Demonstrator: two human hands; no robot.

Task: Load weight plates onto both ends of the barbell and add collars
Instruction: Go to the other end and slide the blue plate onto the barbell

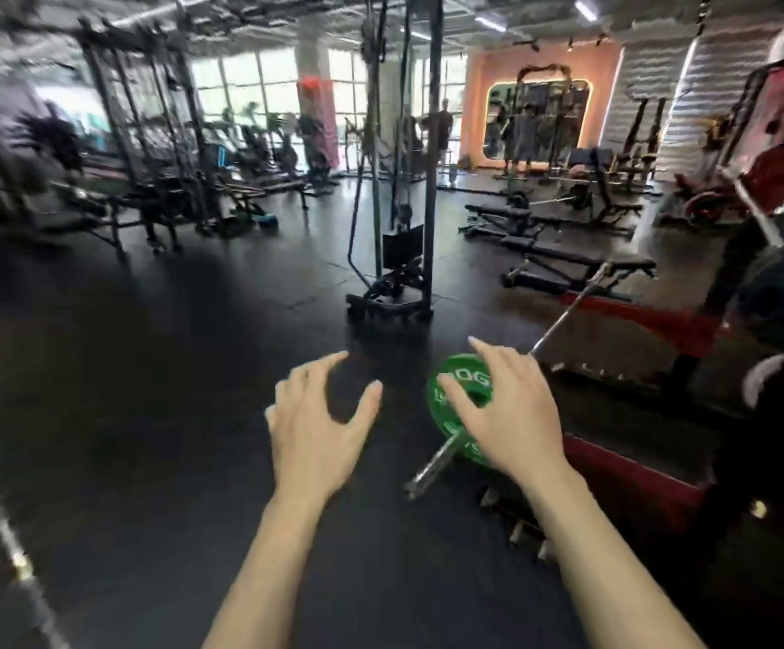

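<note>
A green weight plate (455, 391) sits on the near sleeve of a steel barbell (568, 306), whose bare end (427, 470) sticks out toward me. The bar runs up and to the right toward a red bench frame. My right hand (507, 409) is spread over the plate's face with straight fingers, covering its right half. My left hand (320, 423) hovers to the left of the plate, fingers spread, holding nothing. No collar is visible on the sleeve.
A red and black bench rack (638, 470) stands to the right with dark plates (774, 302) on it. A cable machine tower (399, 189) stands ahead in the middle. Benches (577, 264) lie at the back right. The black rubber floor (146, 367) stretches left.
</note>
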